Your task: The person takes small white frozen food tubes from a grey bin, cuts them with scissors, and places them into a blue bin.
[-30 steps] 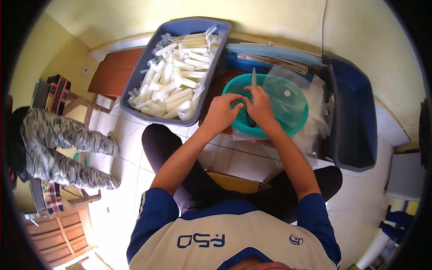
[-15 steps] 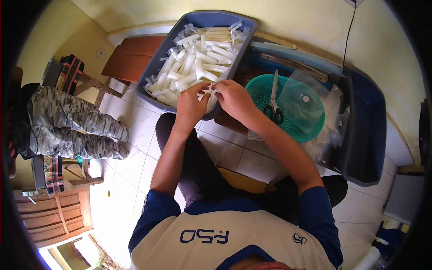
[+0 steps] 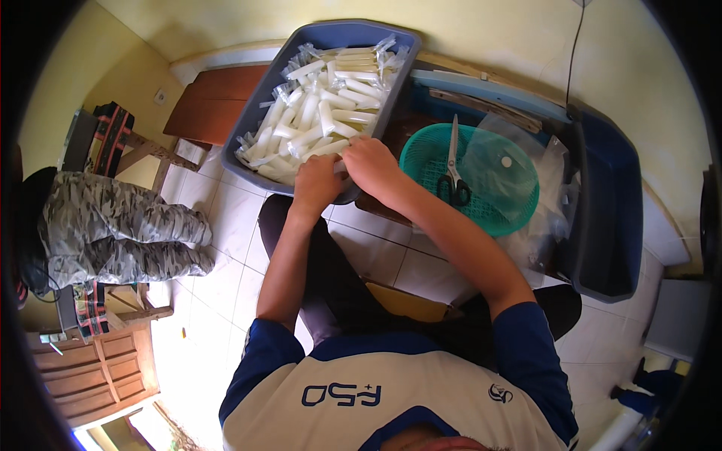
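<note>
My left hand (image 3: 317, 184) and my right hand (image 3: 368, 164) meet over the near end of a blue-grey tub (image 3: 248, 113). Both are closed, fingers curled inward, around a white tube-shaped packet (image 3: 341, 167) that shows only as a sliver between them. Most of it is hidden by my hands. Beyond them the tub is heaped with similar white tube-shaped packets (image 3: 310, 109) in clear plastic, lying at many angles. A row of them lies side by side at the far end.
Right of the tub, black-handled scissors (image 3: 454, 161) lie in a green plastic basket (image 3: 489, 222) with a clear plastic sheet (image 3: 492, 161). Farther right stands a dark blue tub (image 3: 613, 203). At left are a person's camouflage trousers (image 3: 128, 222) and a brown wooden board (image 3: 210, 105).
My hands have drawn closer together and turned, with the fingers curled further in; the white packet between them is now mostly covered. The whole view has shifted slightly.
</note>
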